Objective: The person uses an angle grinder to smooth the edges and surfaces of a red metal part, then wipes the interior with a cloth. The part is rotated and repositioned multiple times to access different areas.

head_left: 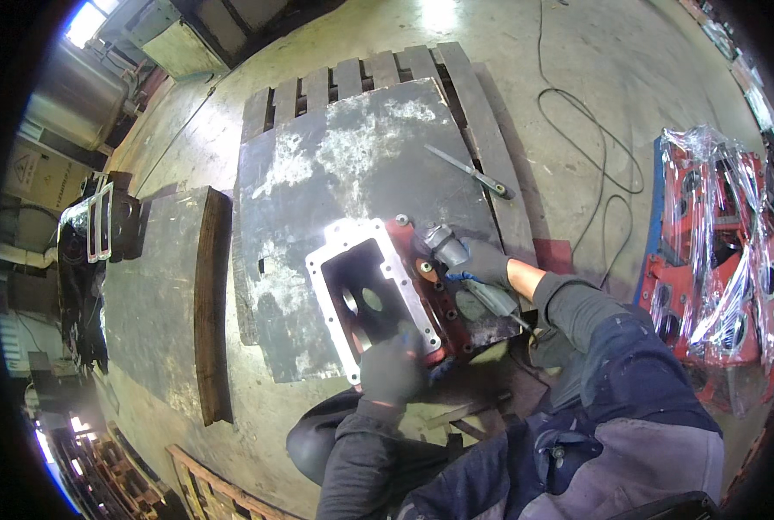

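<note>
A red cast-metal housing (443, 305) with a bright machined flange around a rectangular opening lies on a dark, worn board (317, 186). My right hand (484, 263), in a dark glove, is closed around a grey corded angle grinder (495, 301). The tool's round head sits against or just above the housing's right side; exact contact cannot be made out. My left hand (393, 368), also gloved and somewhat blurred, grips the near edge of the housing, fingers at the opening. Beyond the housing, a file (469, 171) with a dark handle lies at the board's right side.
Under the board is a wooden pallet (317, 91). A second board with a thick timber edge (213, 303) stands left. Red castings in clear film (707, 260) stand right. A cable (603, 134) loops across the floor. A metal frame gasket-like part (99, 223) sits far left.
</note>
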`<state>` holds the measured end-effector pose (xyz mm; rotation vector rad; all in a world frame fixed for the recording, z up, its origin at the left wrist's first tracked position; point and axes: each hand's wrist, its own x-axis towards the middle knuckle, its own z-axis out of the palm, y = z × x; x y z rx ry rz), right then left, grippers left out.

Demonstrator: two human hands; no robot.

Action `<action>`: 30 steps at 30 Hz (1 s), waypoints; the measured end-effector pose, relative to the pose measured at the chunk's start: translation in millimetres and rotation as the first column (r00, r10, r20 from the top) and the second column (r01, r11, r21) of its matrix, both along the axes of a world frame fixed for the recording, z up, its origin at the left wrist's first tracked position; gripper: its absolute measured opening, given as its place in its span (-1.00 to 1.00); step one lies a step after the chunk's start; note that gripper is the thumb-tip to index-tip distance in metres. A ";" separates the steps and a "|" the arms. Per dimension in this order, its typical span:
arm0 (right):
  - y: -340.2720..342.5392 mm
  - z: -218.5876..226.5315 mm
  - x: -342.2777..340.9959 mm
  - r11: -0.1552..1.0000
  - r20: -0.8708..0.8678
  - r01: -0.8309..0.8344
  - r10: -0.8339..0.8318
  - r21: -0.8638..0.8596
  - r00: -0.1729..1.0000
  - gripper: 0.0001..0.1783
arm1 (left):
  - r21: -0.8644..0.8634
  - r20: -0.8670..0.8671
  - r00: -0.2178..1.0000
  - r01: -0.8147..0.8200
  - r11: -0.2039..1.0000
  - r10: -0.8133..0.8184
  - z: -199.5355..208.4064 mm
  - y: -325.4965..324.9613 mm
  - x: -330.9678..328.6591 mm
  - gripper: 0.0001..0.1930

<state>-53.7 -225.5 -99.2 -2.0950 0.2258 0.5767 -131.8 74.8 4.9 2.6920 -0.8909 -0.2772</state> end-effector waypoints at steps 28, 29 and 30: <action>0.1 43.2 -46.9 0.935 -0.077 -0.302 0.292 -0.189 0.953 -0.19 | -0.036 -0.016 1.000 0.015 0.999 -0.015 12.9 2.8 1.6 -0.63; -1.2 42.6 -51.6 0.945 -0.071 -0.266 0.257 -0.191 0.964 -0.19 | -0.018 -0.012 1.000 0.018 1.000 -0.019 13.2 2.4 1.9 -0.62; -2.1 41.9 -54.7 0.954 -0.064 -0.231 0.223 -0.193 0.973 -0.19 | 0.001 -0.007 1.000 0.021 1.000 -0.021 13.2 2.4 2.1 -0.60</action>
